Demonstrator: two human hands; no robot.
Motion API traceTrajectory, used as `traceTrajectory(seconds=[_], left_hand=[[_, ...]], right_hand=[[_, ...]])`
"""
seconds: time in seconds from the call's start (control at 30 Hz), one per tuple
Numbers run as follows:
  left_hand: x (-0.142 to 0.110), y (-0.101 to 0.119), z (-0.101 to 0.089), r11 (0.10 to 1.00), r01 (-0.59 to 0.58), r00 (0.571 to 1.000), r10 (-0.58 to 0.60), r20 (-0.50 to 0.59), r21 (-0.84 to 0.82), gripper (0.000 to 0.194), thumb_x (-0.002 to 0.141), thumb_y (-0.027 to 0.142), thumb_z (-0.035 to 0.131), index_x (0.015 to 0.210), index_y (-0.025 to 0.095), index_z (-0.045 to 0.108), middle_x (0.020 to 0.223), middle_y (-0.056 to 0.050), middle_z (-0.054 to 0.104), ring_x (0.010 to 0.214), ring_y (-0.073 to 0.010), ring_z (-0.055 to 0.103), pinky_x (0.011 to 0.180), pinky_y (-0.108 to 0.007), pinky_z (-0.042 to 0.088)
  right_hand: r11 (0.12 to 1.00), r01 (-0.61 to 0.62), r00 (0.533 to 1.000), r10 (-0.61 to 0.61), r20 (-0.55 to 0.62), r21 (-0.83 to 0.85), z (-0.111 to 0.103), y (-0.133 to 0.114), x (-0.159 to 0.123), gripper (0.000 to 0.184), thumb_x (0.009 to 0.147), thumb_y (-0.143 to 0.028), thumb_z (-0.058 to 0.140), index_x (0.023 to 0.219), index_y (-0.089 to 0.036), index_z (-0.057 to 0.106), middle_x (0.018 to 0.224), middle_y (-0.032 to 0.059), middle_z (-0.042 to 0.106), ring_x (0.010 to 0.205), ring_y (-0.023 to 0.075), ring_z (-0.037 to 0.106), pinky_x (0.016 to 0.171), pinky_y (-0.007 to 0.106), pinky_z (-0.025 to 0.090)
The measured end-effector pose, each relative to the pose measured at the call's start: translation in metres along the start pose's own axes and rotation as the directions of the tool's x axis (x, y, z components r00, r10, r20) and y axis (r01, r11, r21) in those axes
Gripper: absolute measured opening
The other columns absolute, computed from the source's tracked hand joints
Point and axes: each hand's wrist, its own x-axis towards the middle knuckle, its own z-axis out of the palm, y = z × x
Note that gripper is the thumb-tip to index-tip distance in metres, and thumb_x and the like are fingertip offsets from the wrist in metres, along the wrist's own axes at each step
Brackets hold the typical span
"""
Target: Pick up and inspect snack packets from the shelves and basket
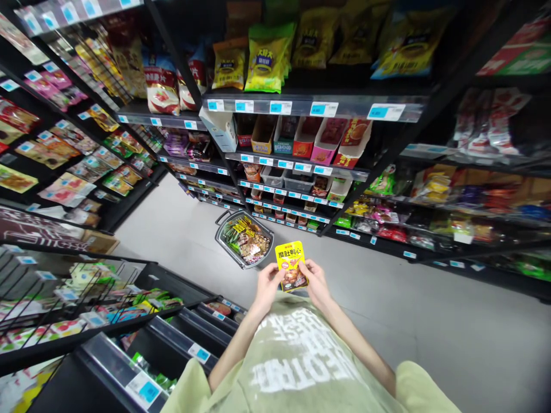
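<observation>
A yellow snack packet (291, 263) with dark lettering and a picture of food is held upright in front of my body. My left hand (270, 281) pinches its lower left edge, thumb on the front. On the opposite edge, my right hand (315, 279) grips the packet the same way, thumb also on the front. The fingers behind the packet are hidden. Just beyond my left hand, a dark shopping basket (220, 234) stands on the floor, filled with several packaged snacks (247, 240).
Ahead stands a black shelf unit (310, 106) with bagged snacks (269, 57) above and open snack boxes (303, 137) below. Further shelving (430, 252) runs along the right. Low racks (181, 332) stand close on my left. Grey floor (379, 298) lies between them.
</observation>
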Motion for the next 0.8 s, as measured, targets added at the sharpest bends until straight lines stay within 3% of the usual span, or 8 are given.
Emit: traceTrajectory(seconds=[0.2,0.47,0.63,0.8], left_hand=[[0.001,0.002,0.000,1.000,-0.014,1.000,0.014,-0.001,0.014,0.025,0.082,0.037,0.067,0.095,0.015,0.068,0.097,-0.008,0.071,0.090,-0.0193,0.064,0.085,-0.030,0.049],[0.004,-0.001,-0.005,0.996,0.000,0.998,-0.006,-0.064,-0.086,0.031,0.075,0.030,0.074,0.100,0.018,0.060,0.092,-0.006,0.068,0.084,-0.0170,0.064,0.075,-0.030,0.054],[0.004,0.005,-0.003,0.995,-0.072,0.997,0.071,0.011,0.066,0.032,0.076,0.028,0.072,0.105,0.017,0.063,0.107,-0.011,0.068,0.100,-0.0201,0.064,0.089,-0.035,0.052],[-0.002,0.008,0.000,0.889,-0.297,0.953,0.254,0.163,0.349,0.071,0.064,0.023,0.082,0.129,0.025,0.055,0.136,-0.011,0.053,0.124,-0.0269,0.050,0.103,-0.044,0.045]], right_hand=[[0.999,0.002,1.000,-0.002,0.003,0.032,0.001,-0.002,0.000,0.029,0.070,-0.041,0.081,0.067,-0.020,0.061,0.069,-0.0031,0.063,0.058,0.0095,0.054,0.056,0.021,0.044],[0.996,0.038,0.991,-0.026,-0.131,0.087,0.000,0.000,0.004,0.026,0.071,-0.042,0.079,0.080,-0.023,0.064,0.083,-0.0022,0.068,0.073,0.0144,0.064,0.069,0.027,0.053],[0.997,0.008,0.996,-0.002,-0.084,0.072,0.002,-0.003,0.003,0.030,0.070,-0.035,0.081,0.095,-0.023,0.067,0.097,0.0020,0.072,0.085,0.0187,0.066,0.073,0.030,0.054],[1.000,-0.024,0.998,0.023,0.052,0.020,0.004,-0.004,-0.001,0.039,0.067,-0.030,0.083,0.101,-0.023,0.066,0.106,0.0050,0.071,0.092,0.0223,0.065,0.076,0.034,0.053]])
